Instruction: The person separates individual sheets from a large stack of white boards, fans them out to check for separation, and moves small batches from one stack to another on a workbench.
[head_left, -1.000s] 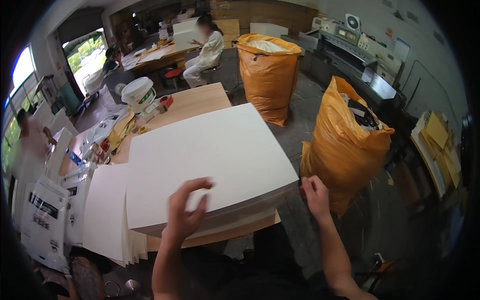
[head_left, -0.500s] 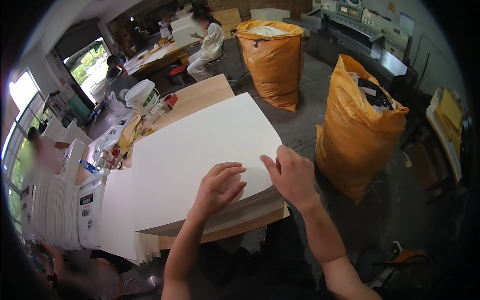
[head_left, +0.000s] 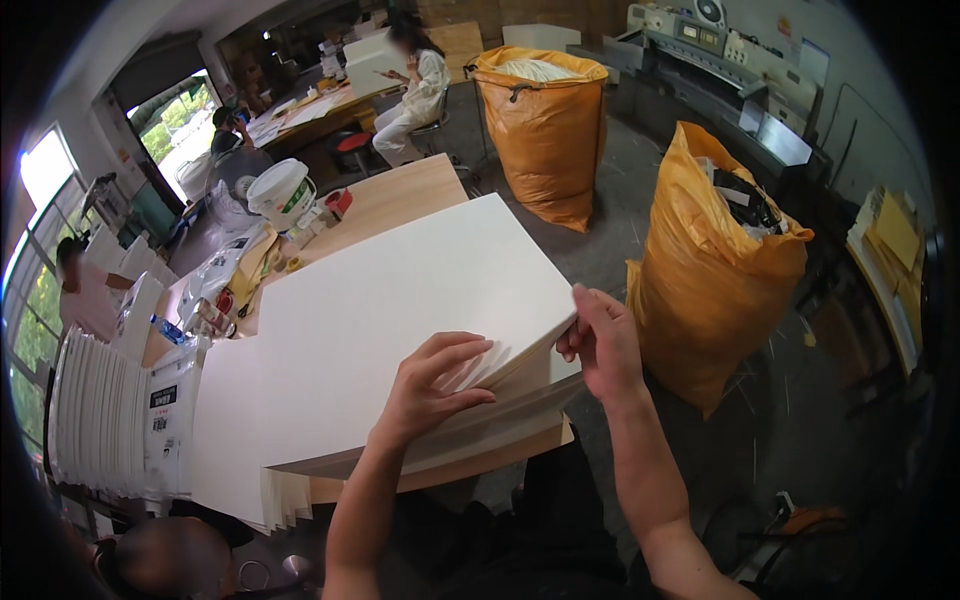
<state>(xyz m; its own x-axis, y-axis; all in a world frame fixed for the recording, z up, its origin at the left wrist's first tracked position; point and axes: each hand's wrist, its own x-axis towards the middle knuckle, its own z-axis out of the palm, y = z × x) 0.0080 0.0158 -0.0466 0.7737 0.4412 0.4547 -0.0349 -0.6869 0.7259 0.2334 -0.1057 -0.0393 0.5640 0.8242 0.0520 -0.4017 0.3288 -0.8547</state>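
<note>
A large stack of white paper sheets (head_left: 400, 290) lies on the wooden table in front of me. My right hand (head_left: 607, 340) pinches the near right corner of the top sheets, thumb above and fingers beneath. That corner is lifted and bent, with a gap over the sheets below. At the near edge, my left hand (head_left: 425, 385) is open, its fingers spread over the paper and its thumb apart from them. Whether its fingertips touch the paper I cannot tell.
On the table (head_left: 410, 185) stand a white bucket (head_left: 282, 192), a red tape roll (head_left: 339, 204) and a blue-capped bottle (head_left: 168, 328). Packed white stacks (head_left: 105, 415) are at left. Two orange sacks (head_left: 712, 290) stand at right. Other people (head_left: 412, 95) sit or stand further off.
My right hand has turned and gripped the paper's corner, raising several sheets there. The left hand has stayed near the edge, its fingers spreading wider.
</note>
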